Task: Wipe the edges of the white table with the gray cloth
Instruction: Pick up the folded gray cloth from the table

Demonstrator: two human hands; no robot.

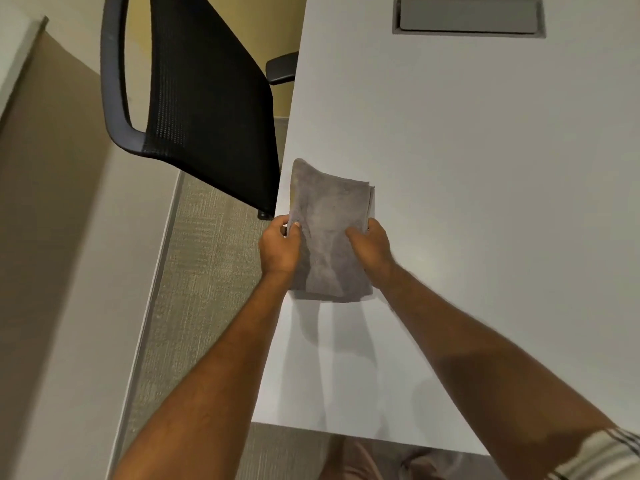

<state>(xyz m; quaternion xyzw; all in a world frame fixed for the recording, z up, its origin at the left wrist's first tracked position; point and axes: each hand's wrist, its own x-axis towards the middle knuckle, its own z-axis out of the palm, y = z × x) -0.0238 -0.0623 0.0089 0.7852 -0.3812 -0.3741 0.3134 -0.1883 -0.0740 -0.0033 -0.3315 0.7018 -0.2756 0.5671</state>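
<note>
A folded gray cloth (pixel 329 230) lies flat along the left edge of the white table (pixel 485 202), near its front left corner. My left hand (pixel 278 247) pinches the cloth's left side right at the table edge, with fingers curled over the rim. My right hand (pixel 370 247) grips the cloth's right side, thumb on top. Both forearms reach in from the bottom of the view. The cloth's near end sits between my wrists.
A black mesh office chair (pixel 194 98) stands close against the table's left edge, its armrest (pixel 282 65) touching the rim. A gray cable hatch (pixel 469 17) is set in the tabletop at the far side. Carpet (pixel 207 271) and a beige wall lie left.
</note>
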